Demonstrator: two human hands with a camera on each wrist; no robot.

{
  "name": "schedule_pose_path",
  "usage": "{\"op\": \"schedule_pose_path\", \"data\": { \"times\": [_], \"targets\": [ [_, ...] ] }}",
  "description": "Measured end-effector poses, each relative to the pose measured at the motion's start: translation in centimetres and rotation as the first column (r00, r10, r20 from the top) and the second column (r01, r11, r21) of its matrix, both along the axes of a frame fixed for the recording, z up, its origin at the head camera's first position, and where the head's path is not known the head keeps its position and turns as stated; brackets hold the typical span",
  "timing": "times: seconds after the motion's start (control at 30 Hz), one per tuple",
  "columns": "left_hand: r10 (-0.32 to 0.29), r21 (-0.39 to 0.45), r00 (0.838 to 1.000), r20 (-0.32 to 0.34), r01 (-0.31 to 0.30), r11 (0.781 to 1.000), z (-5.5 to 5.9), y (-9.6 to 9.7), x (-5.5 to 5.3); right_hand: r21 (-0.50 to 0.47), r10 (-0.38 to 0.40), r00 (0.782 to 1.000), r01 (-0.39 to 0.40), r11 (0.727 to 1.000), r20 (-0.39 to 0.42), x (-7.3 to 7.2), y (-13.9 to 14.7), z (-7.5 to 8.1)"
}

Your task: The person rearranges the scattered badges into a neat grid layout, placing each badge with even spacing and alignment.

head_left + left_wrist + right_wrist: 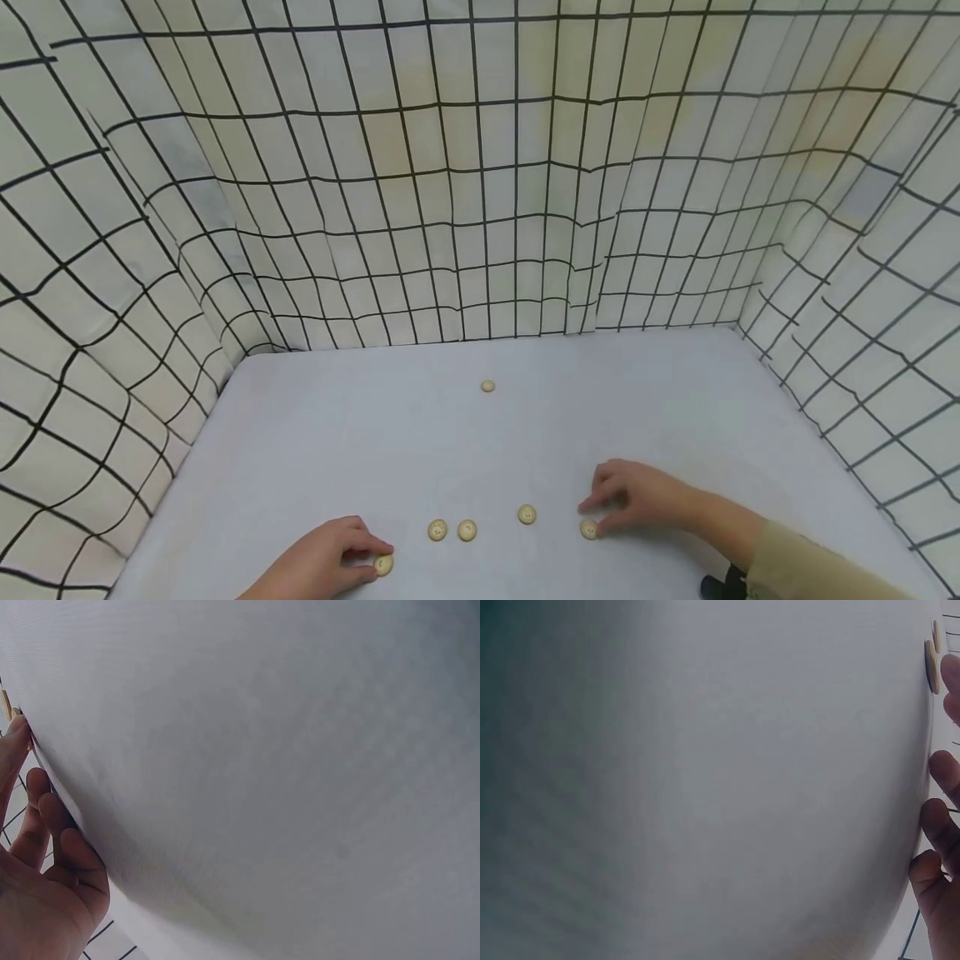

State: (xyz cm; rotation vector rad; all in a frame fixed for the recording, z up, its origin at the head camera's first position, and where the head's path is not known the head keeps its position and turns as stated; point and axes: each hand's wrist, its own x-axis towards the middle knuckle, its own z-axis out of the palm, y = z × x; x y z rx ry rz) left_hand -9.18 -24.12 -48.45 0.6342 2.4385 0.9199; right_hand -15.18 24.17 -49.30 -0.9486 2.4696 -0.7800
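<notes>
While L hand (324,557) pinches 1 btn (383,566), R hand (647,497) is unclenched by another btn (588,529), w/ 4 (467,531).

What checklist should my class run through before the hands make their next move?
1. Left hand on the leftmost button: ok, thumb and forefinger pinch its edge.
2. Right hand firmly gripping the rightmost button: cannot tell; the thumb is at its edge.
3. Three middle buttons apart from each other: ok.
4. All six buttons close together: not ok; the far button lies well behind the others.
</notes>
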Motion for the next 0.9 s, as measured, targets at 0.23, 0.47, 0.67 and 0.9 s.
{"op": "schedule_pose_path", "data": {
  "times": [0.23, 0.47, 0.67, 0.9],
  "targets": [
    [0.022, -0.038, 1.000, 0.022, -0.021, 0.999, 0.19, 0.16, -0.19, 0.040, 0.037, 0.998, -0.035, 0.999, -0.050, 0.17, -0.17, 0.09],
    [0.018, -0.046, 0.999, 0.038, -0.017, 0.999, 0.07, 0.22, -0.31, 0.097, 0.057, 0.996, -0.050, 0.994, -0.068, 0.24, -0.42, 0.16],
    [0.009, -0.033, 1.000, 0.006, -0.009, 0.999, -0.01, 0.04, -0.21, 0.105, 0.101, 0.984, -0.086, 0.991, -0.145, 0.27, -0.33, -0.06],
    [-0.003, -0.023, 1.000, -0.003, 0.003, 1.000, -0.07, 0.02, -0.21, 0.079, 0.098, 0.976, -0.085, 0.993, -0.193, 0.33, -0.05, -0.26]
  ]
}}
